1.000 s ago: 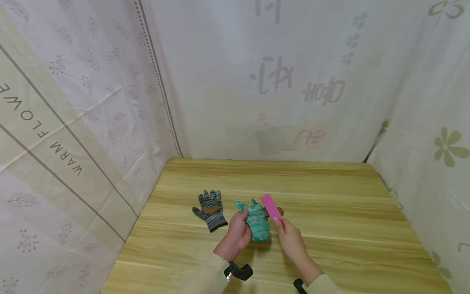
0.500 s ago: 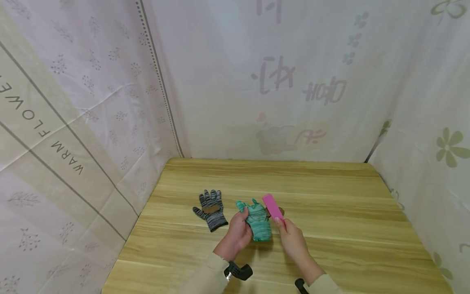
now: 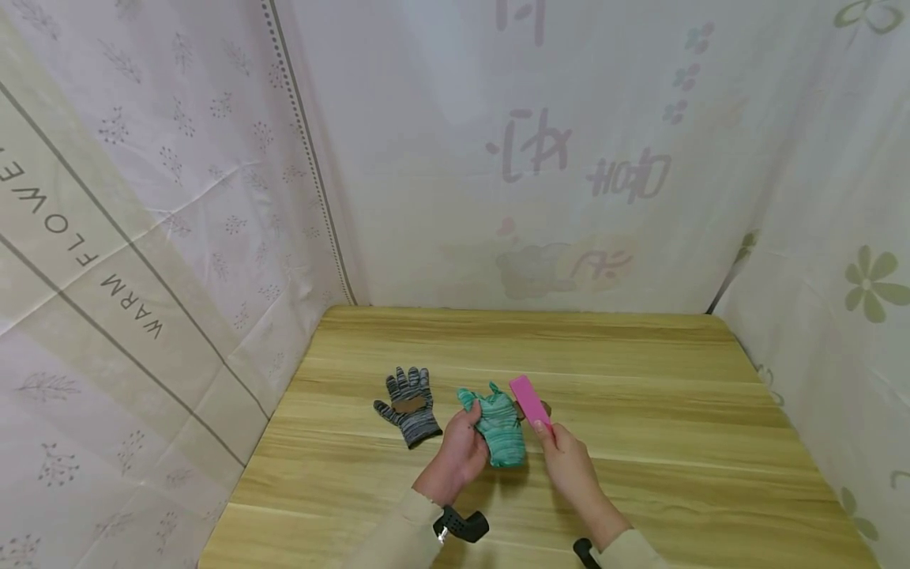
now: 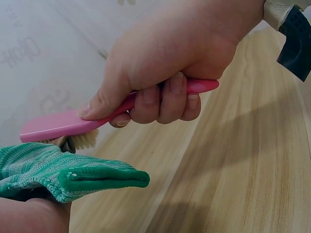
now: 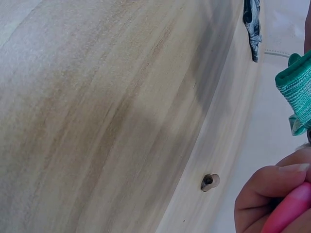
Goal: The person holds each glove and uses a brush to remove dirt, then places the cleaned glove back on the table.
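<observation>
My left hand (image 3: 464, 450) holds a green knitted glove (image 3: 502, 431) just above the table, thumb on its near side. In the left wrist view its folded cuff (image 4: 104, 178) points right. A pink brush (image 3: 530, 401) with pale bristles (image 4: 86, 139) is gripped by its handle in my right hand (image 3: 569, 466). The bristles face down beside the glove; whether they touch it, I cannot tell. Left of my left hand, a dark grey striped glove (image 3: 419, 427) lies flat, a brown patch (image 3: 408, 405) across it.
A small brown object (image 5: 210, 182) lies on the wooden table (image 3: 640, 371), partly behind the brush in the head view; its kind is unclear. Printed curtains (image 3: 426, 158) enclose the table's back and sides. Black wrist straps (image 3: 462, 524) are on both forearms.
The brush and my right hand have shifted very slightly to the right. My left hand still holds the green glove in nearly the same place, and the grey glove stays put.
</observation>
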